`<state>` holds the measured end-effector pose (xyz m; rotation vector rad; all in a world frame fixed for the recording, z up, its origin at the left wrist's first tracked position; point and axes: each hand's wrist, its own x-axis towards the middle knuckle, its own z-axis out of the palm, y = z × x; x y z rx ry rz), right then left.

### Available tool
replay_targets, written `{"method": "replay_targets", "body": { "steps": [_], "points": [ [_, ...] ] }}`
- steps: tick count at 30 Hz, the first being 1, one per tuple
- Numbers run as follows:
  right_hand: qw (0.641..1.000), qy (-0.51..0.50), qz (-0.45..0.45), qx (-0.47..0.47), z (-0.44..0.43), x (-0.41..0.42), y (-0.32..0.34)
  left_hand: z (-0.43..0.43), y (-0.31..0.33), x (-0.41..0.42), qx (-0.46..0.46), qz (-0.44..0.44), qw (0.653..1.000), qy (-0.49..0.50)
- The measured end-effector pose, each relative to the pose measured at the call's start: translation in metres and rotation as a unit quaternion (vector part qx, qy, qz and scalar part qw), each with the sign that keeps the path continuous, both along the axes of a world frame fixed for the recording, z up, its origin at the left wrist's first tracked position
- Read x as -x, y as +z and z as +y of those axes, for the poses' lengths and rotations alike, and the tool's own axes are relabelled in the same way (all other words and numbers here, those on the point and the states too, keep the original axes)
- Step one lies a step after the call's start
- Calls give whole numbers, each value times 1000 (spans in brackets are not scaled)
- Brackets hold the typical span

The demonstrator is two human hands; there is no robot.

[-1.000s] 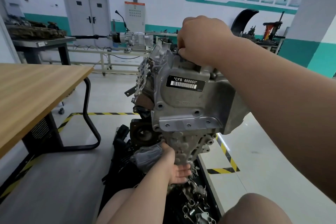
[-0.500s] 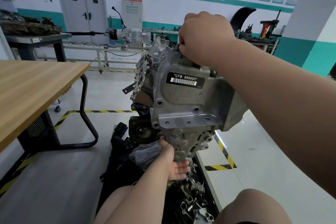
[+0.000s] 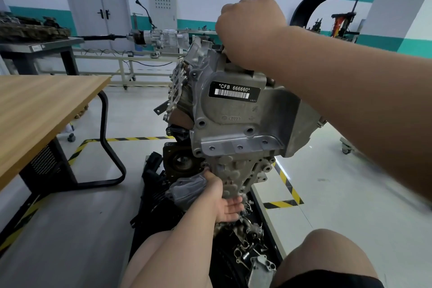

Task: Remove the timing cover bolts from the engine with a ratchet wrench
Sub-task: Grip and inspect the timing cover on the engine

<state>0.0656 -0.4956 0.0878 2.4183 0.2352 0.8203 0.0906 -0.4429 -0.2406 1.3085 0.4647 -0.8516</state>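
Right hand (image 3: 251, 30): stays fisted atop the engine (image 3: 233, 128); fingers curl round a dark piece (image 3: 225, 52); what it is, cannot tell
Left hand (image 3: 228, 208): unmoved under the engine's lower end; fingers straight, palm up
Engine: upright between both hands

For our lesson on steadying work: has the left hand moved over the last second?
No. The left hand stays at the engine's lower end, equally far below the barcode label.
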Motion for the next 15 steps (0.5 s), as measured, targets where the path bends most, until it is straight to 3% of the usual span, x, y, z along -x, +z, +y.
{"method": "replay_targets", "body": {
  "steps": [15],
  "points": [
    [996, 8, -7, 91, 2, 1, -3, 0, 0, -2, 1, 12, 1000, 2]
  ]
}}
